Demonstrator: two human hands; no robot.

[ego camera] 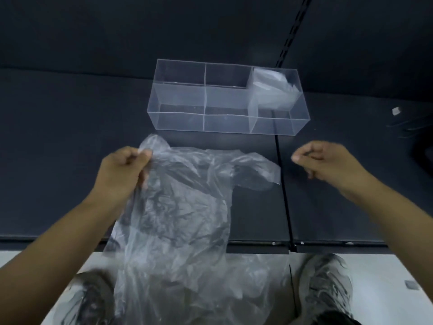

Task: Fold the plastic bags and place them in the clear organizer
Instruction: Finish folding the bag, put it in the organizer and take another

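Crinkled translucent plastic bag: top corner pinched by left hand, sheet hanging below those fingers. Right hand: fingers curled, empty, near bag's loose handle. Rigid clear organizer beyond both hands, folded bag inside.

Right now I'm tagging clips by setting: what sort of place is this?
Probably a plain workstation or studio bench, not a kitchen: dark matte table, slotted rail up the dark back wall, pale floor below.
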